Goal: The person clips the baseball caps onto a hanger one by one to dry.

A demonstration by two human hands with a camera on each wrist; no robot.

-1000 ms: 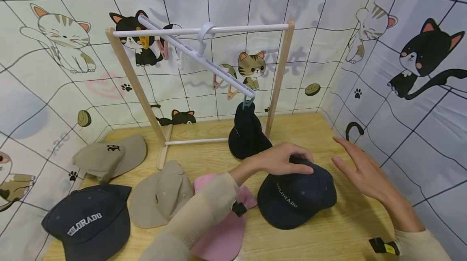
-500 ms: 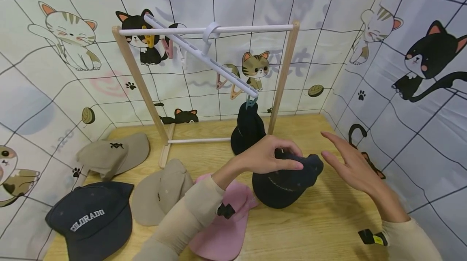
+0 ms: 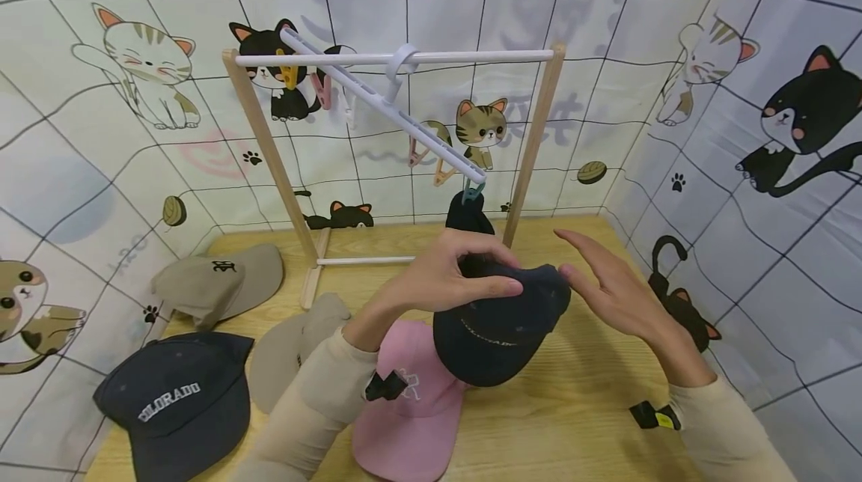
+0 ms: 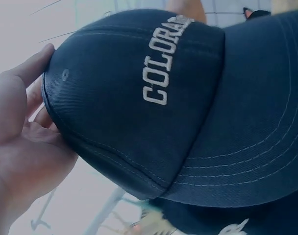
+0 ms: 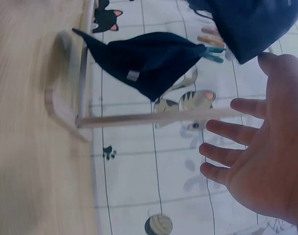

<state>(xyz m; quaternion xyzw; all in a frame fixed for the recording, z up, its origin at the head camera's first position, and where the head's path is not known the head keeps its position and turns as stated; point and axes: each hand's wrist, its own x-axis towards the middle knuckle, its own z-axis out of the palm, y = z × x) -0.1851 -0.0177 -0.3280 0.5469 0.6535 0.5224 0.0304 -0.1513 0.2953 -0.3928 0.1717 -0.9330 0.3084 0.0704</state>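
My left hand pinches a navy baseball cap by its crown, thumb over the near side, and holds it up above the table. The left wrist view shows the word COLORADO in white on the cap's front, with its stitched brim pointing right. My right hand is spread beside the cap's right end; in the right wrist view its thumb tip lies right at the edge of the cloth. Behind them a black cap, partly hidden, hangs from a teal clip.
A white clip hanger with several coloured clips hangs slantwise on a wood-and-white rack. On the table lie a pink cap, two beige caps and another navy COLORADO cap, left of the held one.
The navy cap has been lifted off the table and moved left with my left hand, its crown end tilting up. My right hand has followed leftward, closer to the cap.
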